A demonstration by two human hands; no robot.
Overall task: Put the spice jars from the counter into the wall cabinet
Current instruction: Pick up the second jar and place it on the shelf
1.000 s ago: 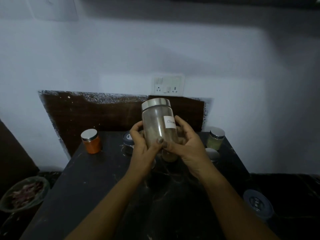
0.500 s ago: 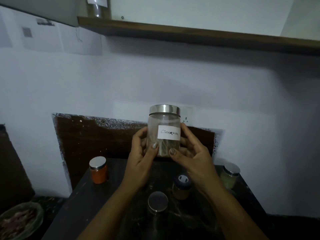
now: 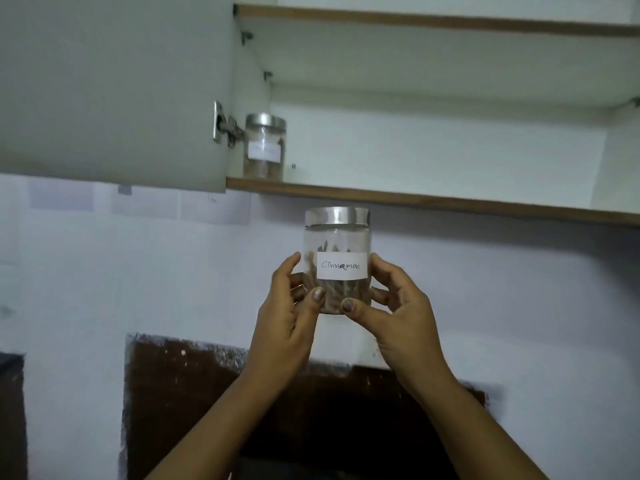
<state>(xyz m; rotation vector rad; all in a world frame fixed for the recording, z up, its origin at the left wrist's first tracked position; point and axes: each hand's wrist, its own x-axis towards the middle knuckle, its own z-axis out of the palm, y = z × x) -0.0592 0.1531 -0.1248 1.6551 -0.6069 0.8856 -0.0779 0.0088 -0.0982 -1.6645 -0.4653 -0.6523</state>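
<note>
A clear glass jar (image 3: 337,237) with a steel lid and a white label reading "Cinnamon" is held upright in the air, just below the wall cabinet's bottom shelf (image 3: 433,200). My left hand (image 3: 287,317) grips its left side and my right hand (image 3: 398,313) grips its right side, thumbs on the front near the base. Brown sticks show inside it. A second labelled jar (image 3: 265,147) with a steel lid stands at the far left of that bottom shelf, partly behind the door hinge. The counter and its other jars are out of view.
The cabinet door (image 3: 114,88) hangs open on the left, its hinge (image 3: 225,126) beside the shelved jar. An upper shelf (image 3: 433,20) runs across the top. The bottom shelf is bare to the right of the shelved jar. A dark backsplash panel (image 3: 180,403) sits low on the white wall.
Both hands have lifted the cinnamon jar from over the counter up toward the cabinet, turning its label to face me. My view has tilted up, so the counter jars dropped out of sight.
</note>
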